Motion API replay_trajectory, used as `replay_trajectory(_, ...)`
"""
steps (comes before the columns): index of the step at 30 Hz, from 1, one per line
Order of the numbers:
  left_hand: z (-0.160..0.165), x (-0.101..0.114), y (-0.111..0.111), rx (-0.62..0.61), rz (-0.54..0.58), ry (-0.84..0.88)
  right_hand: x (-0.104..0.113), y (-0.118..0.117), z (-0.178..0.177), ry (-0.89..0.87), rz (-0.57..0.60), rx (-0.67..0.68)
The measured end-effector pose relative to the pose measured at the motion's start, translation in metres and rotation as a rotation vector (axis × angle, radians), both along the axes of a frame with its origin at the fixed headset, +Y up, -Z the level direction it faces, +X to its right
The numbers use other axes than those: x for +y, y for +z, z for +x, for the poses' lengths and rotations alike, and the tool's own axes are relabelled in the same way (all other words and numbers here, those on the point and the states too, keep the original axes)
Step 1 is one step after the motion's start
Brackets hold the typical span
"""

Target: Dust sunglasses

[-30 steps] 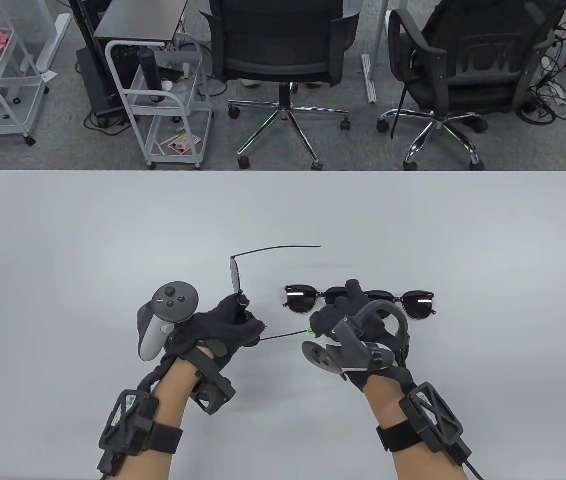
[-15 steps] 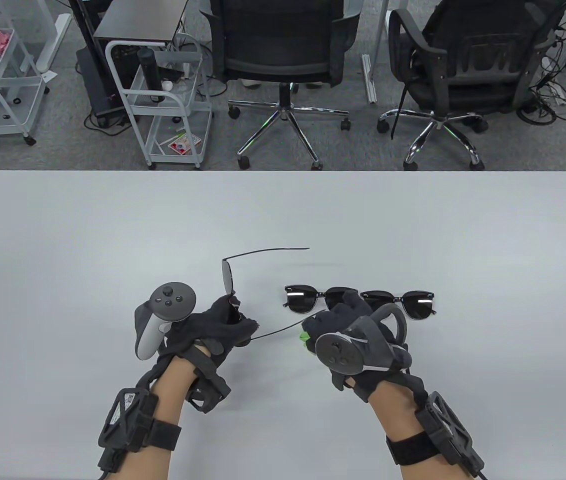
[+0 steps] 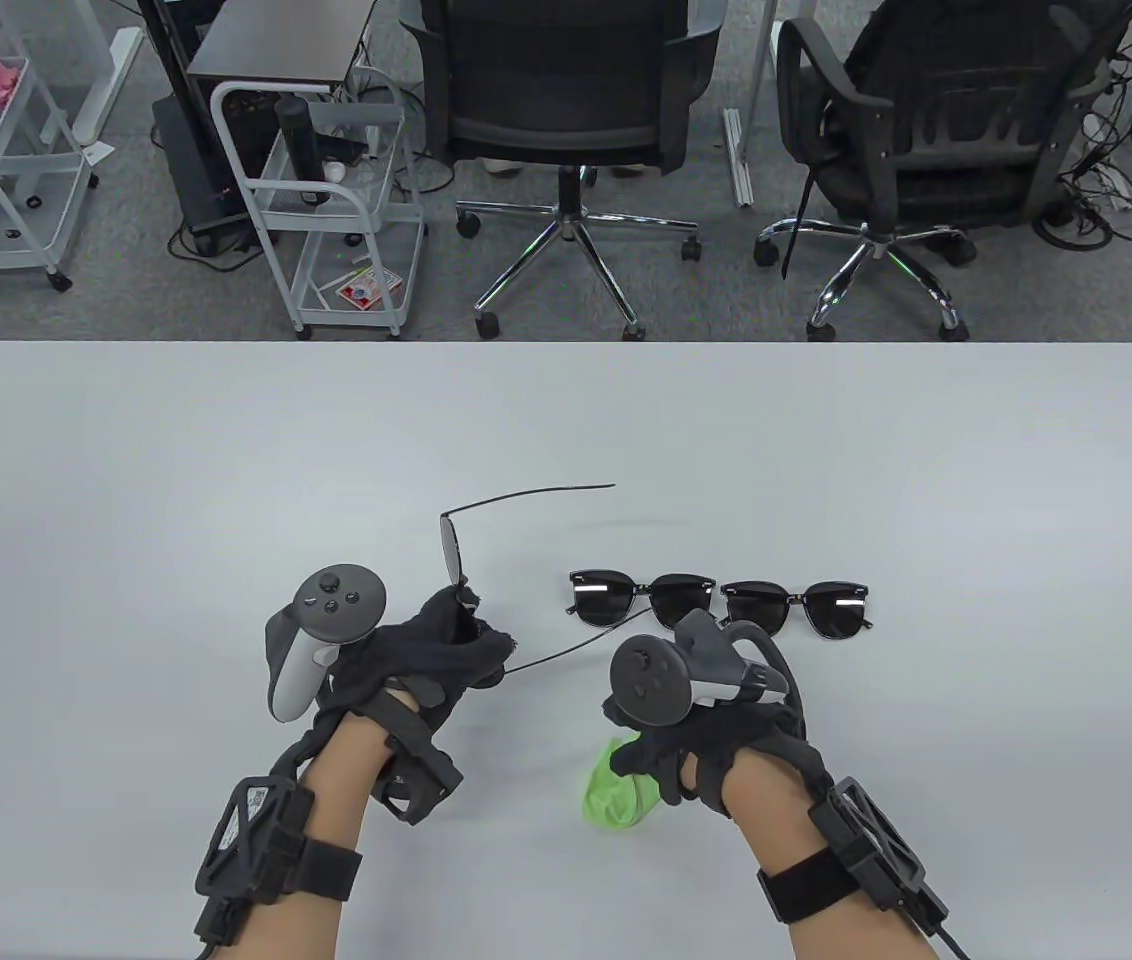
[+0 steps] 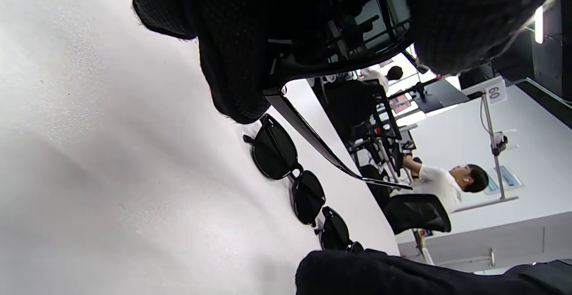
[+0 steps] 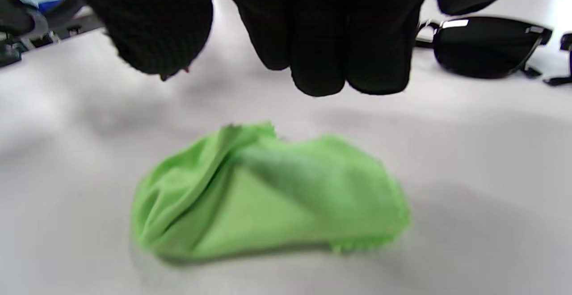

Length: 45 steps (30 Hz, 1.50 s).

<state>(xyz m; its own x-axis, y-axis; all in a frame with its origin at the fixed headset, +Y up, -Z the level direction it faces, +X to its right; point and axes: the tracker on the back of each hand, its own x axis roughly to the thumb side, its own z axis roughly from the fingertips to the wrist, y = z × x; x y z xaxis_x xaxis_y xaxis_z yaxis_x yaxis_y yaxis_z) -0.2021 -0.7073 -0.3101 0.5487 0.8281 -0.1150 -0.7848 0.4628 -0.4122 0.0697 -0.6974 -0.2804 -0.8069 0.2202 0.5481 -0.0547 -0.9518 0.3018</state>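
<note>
My left hand [image 3: 471, 628] grips a thin-framed pair of sunglasses [image 3: 450, 550] by its front, above the table, both temple arms unfolded and pointing right. In the left wrist view my fingers [image 4: 241, 62] wrap its frame and one temple [image 4: 321, 145] sticks out. My right hand [image 3: 661, 765] hovers near the front edge over a crumpled green cloth [image 3: 614, 797]. In the right wrist view the cloth [image 5: 268, 196] lies on the table and my fingers [image 5: 321, 35] hang just above it, apart from it and holding nothing.
Two black thick-framed sunglasses lie side by side in the table's middle, one on the left [image 3: 641, 598] and one on the right [image 3: 798, 606]; both show in the left wrist view [image 4: 286, 170]. Office chairs [image 3: 566, 110] and a white cart [image 3: 326, 200] stand beyond the far edge.
My right hand pulled back from the held sunglasses' temple tip toward the front edge, and the green cloth it held now lies on the table. My left hand barely moved.
</note>
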Motion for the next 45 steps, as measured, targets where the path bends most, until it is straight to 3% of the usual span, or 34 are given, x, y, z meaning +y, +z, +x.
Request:
replay_trajectory(3,0.002,0.0,0.0,-0.006,0.016,0.032,0.011,-0.001,0.008,-0.141,0.185,-0.088)
replay_trajectory(6,0.009,0.0,0.001,-0.031,0.024,0.063,0.015,0.0,0.012,-0.257,0.27,-0.139)
replay_trajectory(13,0.038,-0.001,0.01,-0.146,0.017,0.09,0.014,0.008,-0.005,-0.324,0.318,-0.082)
replay_trajectory(19,0.056,-0.001,0.016,-0.219,0.039,-0.005,0.013,0.015,-0.022,-0.242,0.382,-0.037)
replay_trajectory(23,0.051,-0.002,0.014,-0.184,0.042,-0.013,0.024,0.015,-0.015,-0.298,0.454,-0.108)
replay_trajectory(28,0.045,0.0,0.012,-0.144,0.146,-0.2,0.041,0.015,0.013,-0.404,0.581,-0.228)
replay_trajectory(30,0.047,0.002,0.012,-0.145,0.178,-0.25,0.037,0.011,0.024,-0.401,0.555,-0.281)
replay_trajectory(35,0.053,0.004,0.015,-0.195,0.214,-0.278,0.016,-0.004,0.042,-0.459,0.353,-0.401)
replay_trajectory(40,0.056,0.006,0.016,-0.212,0.231,-0.267,0.004,-0.007,0.036,-0.589,0.169,-0.432)
replay_trajectory(45,0.062,0.004,0.017,-0.226,0.216,-0.238,0.004,-0.002,0.02,-0.688,0.075,-0.395)
